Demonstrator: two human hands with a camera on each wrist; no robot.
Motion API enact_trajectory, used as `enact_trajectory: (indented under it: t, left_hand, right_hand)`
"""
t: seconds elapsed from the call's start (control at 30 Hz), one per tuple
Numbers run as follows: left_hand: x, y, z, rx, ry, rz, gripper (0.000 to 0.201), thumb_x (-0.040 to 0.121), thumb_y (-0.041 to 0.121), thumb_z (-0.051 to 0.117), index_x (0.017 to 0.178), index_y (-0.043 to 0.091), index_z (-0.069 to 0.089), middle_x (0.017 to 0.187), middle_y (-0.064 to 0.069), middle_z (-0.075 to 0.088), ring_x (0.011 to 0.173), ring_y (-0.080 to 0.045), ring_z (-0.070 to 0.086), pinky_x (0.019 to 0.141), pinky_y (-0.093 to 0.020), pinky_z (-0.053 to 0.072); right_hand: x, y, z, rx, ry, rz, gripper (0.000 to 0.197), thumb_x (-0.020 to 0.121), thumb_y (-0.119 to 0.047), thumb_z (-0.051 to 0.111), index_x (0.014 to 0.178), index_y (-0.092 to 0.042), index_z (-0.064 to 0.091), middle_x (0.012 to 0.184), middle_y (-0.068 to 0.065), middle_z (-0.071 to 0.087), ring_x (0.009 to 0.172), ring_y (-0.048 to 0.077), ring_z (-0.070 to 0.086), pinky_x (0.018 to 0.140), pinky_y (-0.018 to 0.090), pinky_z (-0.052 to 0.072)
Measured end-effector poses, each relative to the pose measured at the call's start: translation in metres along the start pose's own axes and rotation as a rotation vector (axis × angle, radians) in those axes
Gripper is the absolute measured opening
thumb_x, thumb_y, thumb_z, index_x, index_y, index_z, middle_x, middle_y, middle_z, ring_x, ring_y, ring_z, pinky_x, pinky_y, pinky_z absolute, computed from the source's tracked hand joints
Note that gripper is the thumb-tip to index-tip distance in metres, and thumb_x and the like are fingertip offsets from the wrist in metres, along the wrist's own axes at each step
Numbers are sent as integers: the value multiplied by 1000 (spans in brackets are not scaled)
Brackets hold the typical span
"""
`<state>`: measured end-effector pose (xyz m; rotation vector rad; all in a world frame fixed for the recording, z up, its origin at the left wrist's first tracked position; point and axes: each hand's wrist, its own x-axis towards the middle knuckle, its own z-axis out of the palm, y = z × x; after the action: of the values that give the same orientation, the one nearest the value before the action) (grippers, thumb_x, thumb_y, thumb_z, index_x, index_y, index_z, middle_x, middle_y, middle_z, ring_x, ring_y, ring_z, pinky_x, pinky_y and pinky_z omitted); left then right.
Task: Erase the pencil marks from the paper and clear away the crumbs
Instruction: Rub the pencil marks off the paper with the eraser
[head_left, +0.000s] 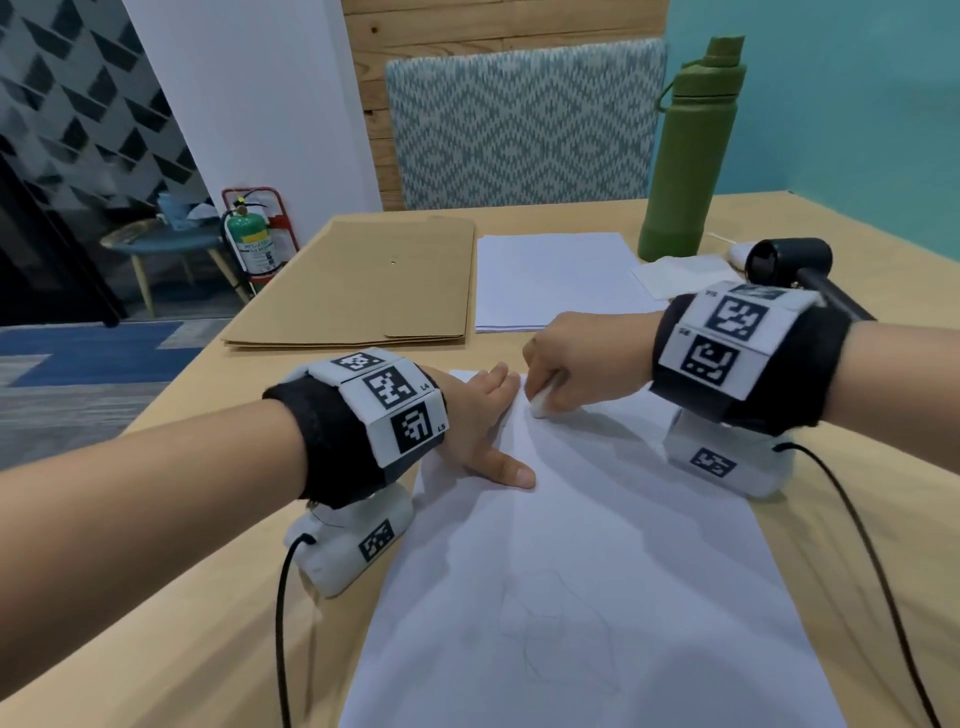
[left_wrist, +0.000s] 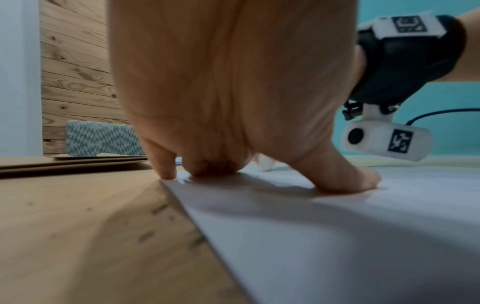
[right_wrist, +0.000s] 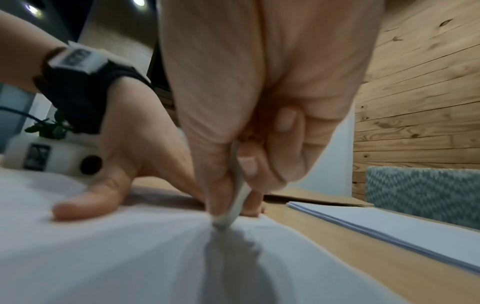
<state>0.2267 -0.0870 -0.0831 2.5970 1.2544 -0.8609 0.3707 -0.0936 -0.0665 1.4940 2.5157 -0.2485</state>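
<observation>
An eraser (head_left: 543, 399) is pinched by the right hand (head_left: 582, 364) on the paper (head_left: 597, 545), pinned flat by the left hand (head_left: 478, 415); faint marks (head_left: 561, 634) seemingly remain uncleared.

White paper (head_left: 597, 545) flat on the table (head_left: 218, 597), faint pencil marks (head_left: 561, 634) on its near half. Small white eraser (head_left: 543, 400) tilted, tip touching the paper's far edge.

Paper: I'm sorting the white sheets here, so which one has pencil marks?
The near sheet under both hands; faint pencil lines show near its bottom. The far stack looks blank.
</observation>
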Motion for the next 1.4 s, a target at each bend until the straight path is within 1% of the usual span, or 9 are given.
enact_trajectory:
  t: [0.23,0.37,0.5,0.6,0.77,0.93,1.1,1.27,1.4]
  left_hand:
    - [1,-2,0,-5,-6,11,109,81,68,46,147,16,-24,158,2,-20,147,-16,-7,119,-44,8]
    - [-3,2,-1,10,0,-2,105,84,65,45,147,15,-24,157,2,-22,147,-14,-8,119,-40,7]
    - [-3,1,-1,-25,-4,6,106,83,64,47,147,18,-25,157,4,-22,147,-13,-10,119,-41,6]
    - [-5,2,-3,-28,-1,8,106,84,63,47,147,18,-25,157,3,-22,147,-13,-9,118,-41,6]
    - [-5,4,-2,-15,-6,5,103,86,63,45,147,14,-22,156,3,-24,147,-12,-9,117,-37,5]
    - [-5,-6,-2,-90,60,26,93,90,58,41,149,11,-14,159,1,-12,147,-15,2,119,-36,8]
    - [-13,-40,-5,-276,349,-40,57,96,32,48,147,13,30,152,-2,33,136,-19,36,106,-25,28]
    - [-24,-51,-6,-444,589,-70,20,85,29,67,87,10,71,82,-1,67,73,-13,53,59,-21,38]
    - [-26,-41,-3,-301,255,-16,71,75,50,70,136,23,46,139,4,48,124,-15,46,97,-25,36]
  right_hand:
    - [8,-4,3,-48,109,3,23,88,-15,54,100,-6,71,76,5,59,78,18,47,70,31,40]
    - [-6,-3,-3,-61,-71,-37,23,90,-21,56,68,-13,61,68,-1,46,69,15,42,63,21,33]
    - [2,-6,-3,-106,43,15,23,90,-19,55,104,-13,71,72,-5,50,80,15,47,64,20,35]
    - [1,-5,3,-103,58,7,24,92,-19,52,102,-5,69,87,9,56,83,22,48,65,25,34]
    - [-26,2,-2,-36,-105,11,21,91,-22,56,104,-14,70,74,-10,46,76,12,45,59,10,30]
    - [-48,9,9,641,142,357,26,97,-35,44,91,-12,56,79,-1,55,61,16,56,53,17,45]
    - [-63,9,16,1143,210,539,26,98,-27,41,79,-10,44,70,8,53,60,25,58,52,28,47]
    - [-54,5,12,1533,325,562,36,99,-27,36,68,-10,45,67,12,57,64,27,60,64,32,48]
    - [-40,-22,13,1760,230,488,37,98,-28,36,65,-11,45,65,14,66,70,28,66,69,32,53]
